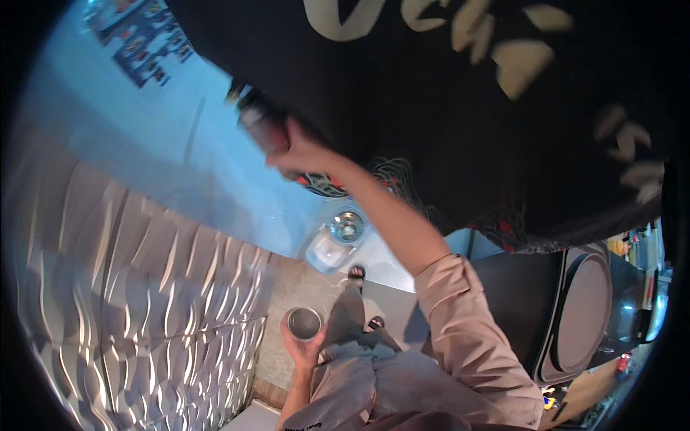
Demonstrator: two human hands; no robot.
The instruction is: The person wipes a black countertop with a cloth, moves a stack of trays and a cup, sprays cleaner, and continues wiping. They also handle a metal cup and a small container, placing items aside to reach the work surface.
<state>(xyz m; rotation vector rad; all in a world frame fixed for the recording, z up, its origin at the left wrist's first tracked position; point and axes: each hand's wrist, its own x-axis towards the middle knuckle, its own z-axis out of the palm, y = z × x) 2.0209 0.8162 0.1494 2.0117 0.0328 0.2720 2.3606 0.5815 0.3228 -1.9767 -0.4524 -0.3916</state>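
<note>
Low at the left of my body, my left hand (303, 345) holds a round metal cup (305, 324), seen from above with its dark inside facing up. My right arm reaches up and across, and my right hand (296, 148) is closed around a blurred dark bottle-like object (264, 121) beside a big black cloth (420, 118) with pale lettering and shapes. A cluster of dark and red fringe-like strands hangs under the cloth near my forearm. Beyond the forearm, a clear round vessel (347, 226) stands on a whitish tub or tray (328, 253).
A wavy-relief panel wall (161, 285) runs along the left, below a blue-lit surface (215, 178). Oval trays (582, 315) stand upright on the right, near a dark panel and cluttered shelves. Tiled floor (283, 291) lies below, with my sandalled feet on it.
</note>
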